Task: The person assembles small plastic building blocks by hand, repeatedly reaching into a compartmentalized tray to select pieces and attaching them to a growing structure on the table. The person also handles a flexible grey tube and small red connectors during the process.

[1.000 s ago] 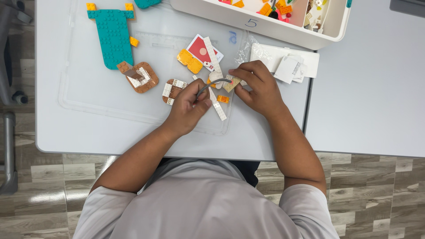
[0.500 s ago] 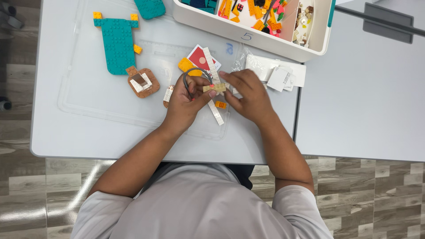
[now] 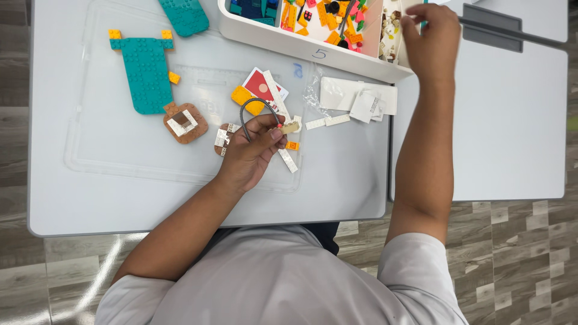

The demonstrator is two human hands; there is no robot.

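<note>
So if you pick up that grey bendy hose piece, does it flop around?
Probably a bit. The grey hose arches in a curve above the left hand, so it looks springy rather than limp. It is thin, so likely very light. Pinched at one end only, it could wobble or twist.

the left hand is resting on the clear mat at the middle of the table, with a curved hose piece sticking up from its fingers. a round plate is lying just to its left, and a long studded plate is lying behind that. the sorting tray is sitting at the far edge, and the right hand is hovering over its right end. paper slips are lying just before the tray.
</note>
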